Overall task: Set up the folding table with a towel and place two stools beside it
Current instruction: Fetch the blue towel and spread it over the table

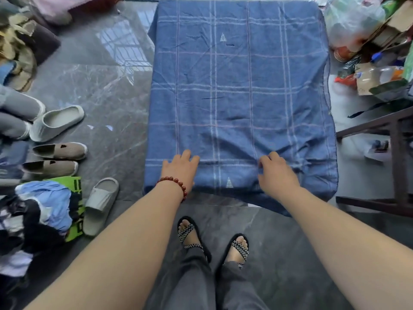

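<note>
Head view, from left to right: shoes (59,151) line the left edge of the frame above a heap of clothes (42,202) at lower left, all well apart from the work.

The left hand (182,167), with a red bead bracelet (173,182) at the wrist, lies flat with its fingers spread on the near left part of the towel (234,86). The blue checked towel fills the centre of the frame. It is draped over the folding table, which it hides completely, and its edges hang over every side.

The right hand (277,175) rests on the near right part. Its fingers are curled into the cloth and seem to pinch a small pucker, with creases fanning out around it. At the right edge stands a dark frame (395,153); I cannot tell whether it is a stool. Plastic bags (353,21) crowd the upper right.

The step in hand looks like smoothing the towel. To do it well, press down with the flat left palm to anchor the cloth, and draw the gathered fold outward toward the lower right corner. Let go once the creases lie flat, and check that the overhang matches on both sides. The stools are not yet placed.
</note>
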`<state>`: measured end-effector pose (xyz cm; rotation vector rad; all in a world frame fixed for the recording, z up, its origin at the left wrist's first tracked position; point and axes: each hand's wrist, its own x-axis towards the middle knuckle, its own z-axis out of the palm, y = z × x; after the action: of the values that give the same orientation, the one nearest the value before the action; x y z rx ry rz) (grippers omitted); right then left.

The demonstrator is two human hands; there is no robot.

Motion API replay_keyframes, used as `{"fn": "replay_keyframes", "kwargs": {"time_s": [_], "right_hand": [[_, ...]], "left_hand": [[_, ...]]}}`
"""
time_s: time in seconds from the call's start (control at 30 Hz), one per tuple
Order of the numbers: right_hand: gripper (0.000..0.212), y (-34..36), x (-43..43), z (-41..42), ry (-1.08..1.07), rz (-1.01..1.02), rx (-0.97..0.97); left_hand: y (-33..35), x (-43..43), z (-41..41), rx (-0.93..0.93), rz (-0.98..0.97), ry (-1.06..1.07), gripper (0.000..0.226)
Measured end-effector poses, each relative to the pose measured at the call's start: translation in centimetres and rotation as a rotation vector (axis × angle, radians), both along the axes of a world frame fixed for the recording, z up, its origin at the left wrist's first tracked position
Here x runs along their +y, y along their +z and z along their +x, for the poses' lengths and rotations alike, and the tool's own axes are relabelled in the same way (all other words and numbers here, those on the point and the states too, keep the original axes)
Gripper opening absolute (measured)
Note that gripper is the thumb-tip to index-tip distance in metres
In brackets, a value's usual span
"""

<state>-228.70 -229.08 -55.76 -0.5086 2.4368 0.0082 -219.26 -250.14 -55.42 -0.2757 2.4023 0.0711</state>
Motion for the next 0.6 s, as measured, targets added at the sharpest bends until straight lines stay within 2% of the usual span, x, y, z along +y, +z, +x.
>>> {"fn": "replay_keyframes", "kwargs": {"time_s": [0.1,0.23,0.3,0.47,0.6], "right_hand": [[0.029,0.0,1.1,0.7,0.027,0.049,-0.044],[0.033,-0.7,2.6,1.6,0.066,-0.022,0.002],[0.035,-1.0,2.8,1.8,0.047,-0.049,0.028],[0.015,-1.8,3.0,2.7,0.052,-0.033,0.105],[0.012,-2.1,3.5,3.7,-0.015,-0.163,0.105]], "left_hand": [[-0.6,0.6,0.8,0.058,-0.069,-0.025,0.054],[-1.4,1.0,0.8,0.083,-0.112,-0.093,0.059],[-1.6,0.7,0.7,0.093,-0.109,-0.166,0.054],[-2.0,0.6,1.7,0.125,-0.095,-0.321,0.023],[-1.9,0.5,2.6,0.155,-0.105,-0.318,0.025]]}}
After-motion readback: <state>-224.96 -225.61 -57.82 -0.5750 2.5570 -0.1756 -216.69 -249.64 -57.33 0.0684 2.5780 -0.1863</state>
